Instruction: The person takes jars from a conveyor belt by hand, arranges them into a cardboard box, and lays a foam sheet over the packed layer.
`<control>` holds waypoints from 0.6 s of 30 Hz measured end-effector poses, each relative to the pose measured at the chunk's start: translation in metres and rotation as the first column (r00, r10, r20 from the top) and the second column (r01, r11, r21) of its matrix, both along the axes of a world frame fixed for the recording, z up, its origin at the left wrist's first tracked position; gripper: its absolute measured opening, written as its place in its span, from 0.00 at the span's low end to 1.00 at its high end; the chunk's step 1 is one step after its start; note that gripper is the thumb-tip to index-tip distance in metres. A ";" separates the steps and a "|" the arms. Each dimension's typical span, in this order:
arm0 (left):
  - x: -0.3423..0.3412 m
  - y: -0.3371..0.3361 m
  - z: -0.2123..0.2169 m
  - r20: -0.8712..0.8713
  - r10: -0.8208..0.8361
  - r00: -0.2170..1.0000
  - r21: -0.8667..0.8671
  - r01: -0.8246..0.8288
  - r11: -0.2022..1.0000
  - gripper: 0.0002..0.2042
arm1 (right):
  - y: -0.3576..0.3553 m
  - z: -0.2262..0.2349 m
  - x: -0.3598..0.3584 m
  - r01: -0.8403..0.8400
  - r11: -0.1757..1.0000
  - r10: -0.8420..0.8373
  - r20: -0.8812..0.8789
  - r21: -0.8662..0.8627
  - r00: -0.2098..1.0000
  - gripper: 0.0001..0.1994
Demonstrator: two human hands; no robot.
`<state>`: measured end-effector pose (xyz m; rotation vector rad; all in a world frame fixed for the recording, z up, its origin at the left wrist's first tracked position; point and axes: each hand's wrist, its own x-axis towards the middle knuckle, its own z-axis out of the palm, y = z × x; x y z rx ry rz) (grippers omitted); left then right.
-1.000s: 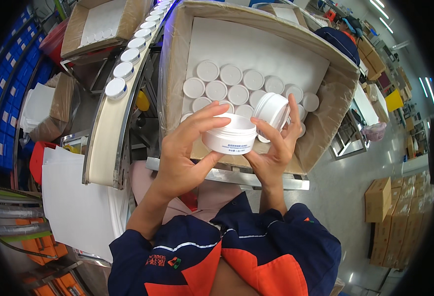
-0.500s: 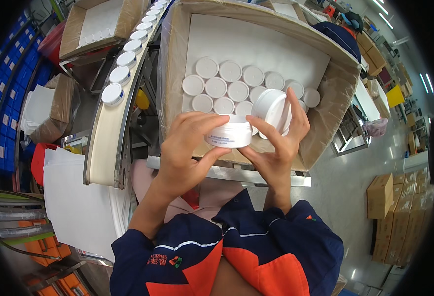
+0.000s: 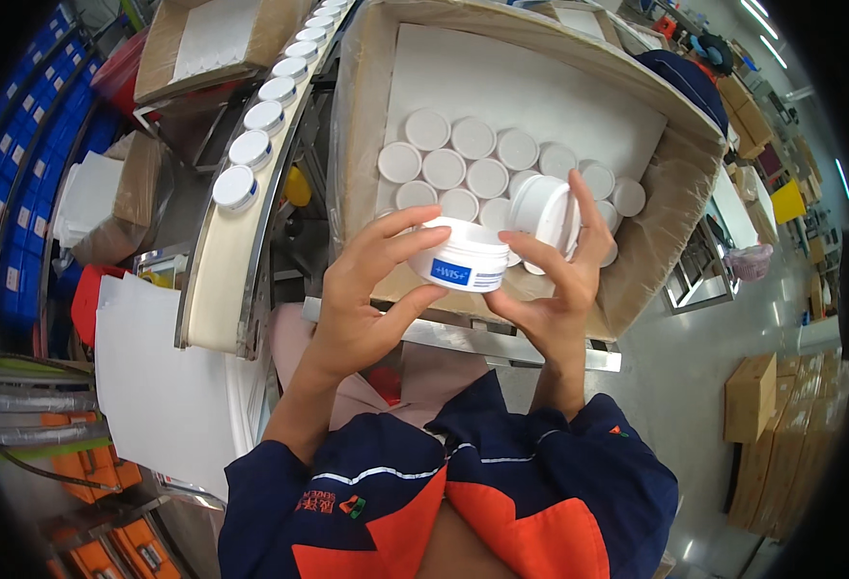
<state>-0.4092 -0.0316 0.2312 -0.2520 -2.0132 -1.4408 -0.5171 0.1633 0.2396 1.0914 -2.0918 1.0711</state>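
A worker's left hand (image 3: pixel 361 294) pinched an open white jar (image 3: pixel 487 255) above a carton (image 3: pixel 670 207) while the right hand (image 3: pixel 564 289) steadied it and gripped a tilted lid (image 3: pixel 543 207). The step looked like inspection; the next move seemed to call for levelling the lid.

At the frame's centre, your left hand (image 3: pixel 371 282) and right hand (image 3: pixel 561 282) hold a white jar (image 3: pixel 458 261); your right also grips a tilted lid (image 3: pixel 542 212). Upper centre, a box (image 3: pixel 680 183) holds tubs (image 3: pixel 444 169). Upper left, a conveyor (image 3: pixel 212 285) carries capped jars (image 3: pixel 235 188); cartons (image 3: pixel 779 434) stand lower right.
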 end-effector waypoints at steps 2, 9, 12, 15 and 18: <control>0.000 0.000 0.002 -0.008 0.022 1.000 0.012 -0.022 1.000 0.25 | -0.001 -0.001 0.000 -0.018 0.999 0.018 0.008 -0.027 1.000 0.25; 0.004 0.005 0.005 -0.040 0.062 0.997 0.075 -0.059 0.995 0.26 | -0.002 -0.009 -0.001 -0.075 0.992 0.083 0.082 -0.100 0.993 0.25; 0.005 0.005 0.007 -0.036 0.067 0.997 0.062 -0.065 0.996 0.26 | -0.003 -0.011 -0.001 -0.081 0.989 0.091 0.080 -0.120 0.993 0.25; 0.005 0.003 0.004 -0.037 0.070 0.997 0.090 -0.066 0.994 0.27 | -0.005 -0.011 -0.001 -0.090 0.989 0.100 0.079 -0.121 0.992 0.25; 0.005 0.003 0.002 -0.020 0.048 0.999 0.097 -0.046 0.994 0.27 | -0.004 -0.012 -0.002 -0.100 0.986 0.112 0.091 -0.132 0.989 0.26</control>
